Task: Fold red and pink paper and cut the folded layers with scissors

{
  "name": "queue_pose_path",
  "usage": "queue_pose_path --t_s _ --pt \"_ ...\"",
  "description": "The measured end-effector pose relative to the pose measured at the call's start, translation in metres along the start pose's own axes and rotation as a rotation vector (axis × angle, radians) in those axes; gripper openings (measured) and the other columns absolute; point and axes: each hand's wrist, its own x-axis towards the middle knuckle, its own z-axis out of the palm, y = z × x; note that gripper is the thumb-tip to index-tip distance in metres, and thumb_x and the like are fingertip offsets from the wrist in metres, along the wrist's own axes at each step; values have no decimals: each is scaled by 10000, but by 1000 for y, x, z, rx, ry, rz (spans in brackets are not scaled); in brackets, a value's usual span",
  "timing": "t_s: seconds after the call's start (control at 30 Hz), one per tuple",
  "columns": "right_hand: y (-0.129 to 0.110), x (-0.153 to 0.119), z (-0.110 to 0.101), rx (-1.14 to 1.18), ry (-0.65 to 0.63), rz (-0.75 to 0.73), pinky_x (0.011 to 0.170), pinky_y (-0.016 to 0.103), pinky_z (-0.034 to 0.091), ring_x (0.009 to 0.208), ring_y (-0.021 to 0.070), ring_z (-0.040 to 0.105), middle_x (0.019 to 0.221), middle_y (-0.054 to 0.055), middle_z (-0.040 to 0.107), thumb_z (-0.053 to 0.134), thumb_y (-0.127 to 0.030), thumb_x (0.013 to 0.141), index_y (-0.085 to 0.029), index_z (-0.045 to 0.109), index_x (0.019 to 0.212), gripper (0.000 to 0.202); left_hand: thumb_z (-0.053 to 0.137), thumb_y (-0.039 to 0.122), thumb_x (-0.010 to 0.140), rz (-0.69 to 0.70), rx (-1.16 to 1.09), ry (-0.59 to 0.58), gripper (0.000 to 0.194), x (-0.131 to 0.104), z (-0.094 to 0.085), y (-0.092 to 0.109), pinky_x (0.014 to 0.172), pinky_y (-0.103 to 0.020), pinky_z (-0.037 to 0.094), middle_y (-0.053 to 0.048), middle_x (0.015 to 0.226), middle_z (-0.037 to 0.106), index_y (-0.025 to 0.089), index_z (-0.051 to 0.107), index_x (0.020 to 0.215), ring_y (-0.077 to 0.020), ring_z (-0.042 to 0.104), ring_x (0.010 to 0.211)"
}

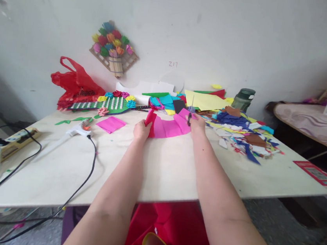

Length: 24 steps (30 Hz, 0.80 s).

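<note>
A pink paper sheet [167, 127], curved and creased, stretches between my two hands above the table. My left hand [141, 131] is closed at its left end, where a red paper piece [152, 121] also stands up by the fingers. My right hand [198, 125] grips scissors [189, 118] with black handles, their blades pointing up and away. The pink sheet's right end lies against the right-hand fingers; whether they pinch it too I cannot tell. Left of my left hand lies a pink paper square [111, 124], flat on the table.
A white glue gun [79, 129] with a black cord lies left, near a power strip [7, 148]. Behind are a red plastic bag [75, 85] and a green board with paper flowers [112, 105]. Paper scraps [247, 138] and a dark green bottle [243, 99] are at right.
</note>
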Motion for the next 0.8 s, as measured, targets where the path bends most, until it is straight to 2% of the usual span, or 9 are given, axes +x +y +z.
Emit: queue_pose_path --t_s 0.1,0.2,0.27,0.37,0.47,0.57,0.67,0.8 --pt "-8 -15 11 277 -198 158 366 165 371 473 101 565 606 16 628 619 -325 769 -116 648 987 304 470 421 795 -15 -39 6 307 1 0 -2 712 -263 429 -69 925 678 220 625 967 -203 613 880" --pt "-15 -31 17 398 -359 192 323 141 309 405 68 525 538 -14 590 614 -329 791 -129 620 849 208 484 411 789 -25 -104 14 305 2 0 -4 691 -251 427 -63 913 677 216 621 980 -194 615 858" --pt "-17 -37 19 387 -456 197 314 141 309 417 82 557 545 7 612 553 -362 839 -131 583 822 234 493 409 783 -23 -136 20 305 3 1 -5 675 -248 424 -64 902 676 209 621 976 -192 616 842" --pt "-15 -37 23 214 -567 177 294 150 296 416 114 583 533 38 628 490 -428 869 -138 554 810 303 502 408 777 -18 -155 25 298 4 3 -7 660 -249 421 -69 881 675 197 625 948 -194 617 818" --pt "-8 -30 26 -37 -543 107 331 172 361 393 113 563 531 31 622 523 -457 842 -147 560 793 315 503 400 779 -24 -159 28 285 4 3 -7 648 -252 418 -71 862 675 194 627 933 -196 618 801" --pt "-3 -24 27 -272 -481 10 452 218 455 442 121 580 564 26 626 541 -504 810 -161 601 786 349 512 387 781 -38 -147 35 268 3 2 -5 651 -255 415 -73 869 675 195 626 928 -201 618 815" --pt "-2 -25 26 -439 -408 -86 574 254 477 580 155 628 670 31 660 513 -535 809 -195 633 883 368 506 379 792 -44 -138 49 256 0 0 -2 678 -258 417 -76 890 676 201 623 933 -204 617 853" --pt "-1 -27 29 -517 -348 -164 670 273 461 819 206 638 921 58 681 484 -542 814 -227 628 1001 394 498 373 802 -56 -126 62 242 -2 0 1 708 -265 419 -81 906 675 208 618 931 -210 613 888"
